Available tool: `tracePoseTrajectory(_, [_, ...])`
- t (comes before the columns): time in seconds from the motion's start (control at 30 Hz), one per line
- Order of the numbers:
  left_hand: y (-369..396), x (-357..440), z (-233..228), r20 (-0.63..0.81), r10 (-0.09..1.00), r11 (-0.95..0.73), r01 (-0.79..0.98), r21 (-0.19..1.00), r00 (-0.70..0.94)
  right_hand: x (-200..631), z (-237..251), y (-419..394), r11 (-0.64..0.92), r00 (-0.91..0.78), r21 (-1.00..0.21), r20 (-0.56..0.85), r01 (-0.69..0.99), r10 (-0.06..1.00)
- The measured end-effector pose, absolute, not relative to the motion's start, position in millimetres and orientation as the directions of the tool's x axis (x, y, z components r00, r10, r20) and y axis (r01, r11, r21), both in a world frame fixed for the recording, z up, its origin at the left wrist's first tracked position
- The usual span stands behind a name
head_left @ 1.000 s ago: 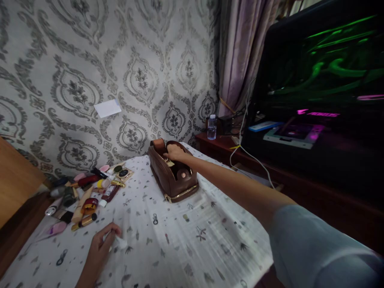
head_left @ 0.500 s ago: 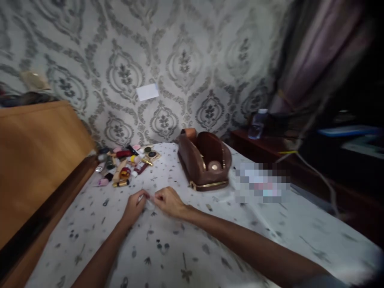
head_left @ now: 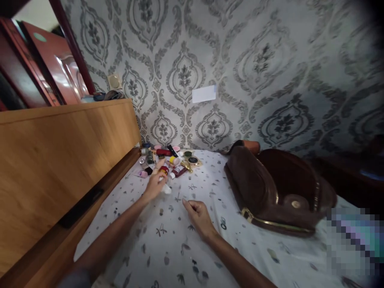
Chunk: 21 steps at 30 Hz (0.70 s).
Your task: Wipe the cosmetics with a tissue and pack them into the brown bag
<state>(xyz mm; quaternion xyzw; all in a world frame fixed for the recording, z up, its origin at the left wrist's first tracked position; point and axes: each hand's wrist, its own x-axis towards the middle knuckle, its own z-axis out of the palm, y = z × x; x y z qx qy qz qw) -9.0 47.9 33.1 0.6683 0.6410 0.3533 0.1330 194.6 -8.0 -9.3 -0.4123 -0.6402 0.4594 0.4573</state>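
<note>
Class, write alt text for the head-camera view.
A person's left hand, holding a small white item, reaches toward a heap of small cosmetics on a white patterned sheet. The right hand rests loosely curled, beside an open brown leather pouch.

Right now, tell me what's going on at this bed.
A person leans over a white patterned sheet. The left hand holds a small white thing beside a pile of cosmetics near the wooden headboard. The right hand rests on the sheet, loosely curled and holding nothing. An open brown bag lies to the right.
</note>
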Motion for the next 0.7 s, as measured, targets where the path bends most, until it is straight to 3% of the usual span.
tracePoseTrajectory(0.2, [133,-100,96,0.348,0.876,0.182,0.897,0.403,-0.333,192,-6,-9,0.249,-0.301,-0.957,0.196,0.149,0.933])
tracePoseTrajectory(0.3, [167,-129,106,0.313,0.886,0.272,0.930,0.246,-0.342,194,-5,-9,0.240,-0.302,-0.957,0.183,0.164,0.936])
tracePoseTrajectory(0.5, [223,-154,93,0.209,0.953,0.236,0.970,-0.059,-0.219,198,-11,-5,0.219,-0.325,-0.952,0.142,0.215,0.935])
tracePoseTrajectory(0.7, [264,-166,81,0.138,0.982,0.155,0.961,-0.229,-0.126,201,-20,0,0.224,-0.367,-0.949,0.131,0.222,0.921])
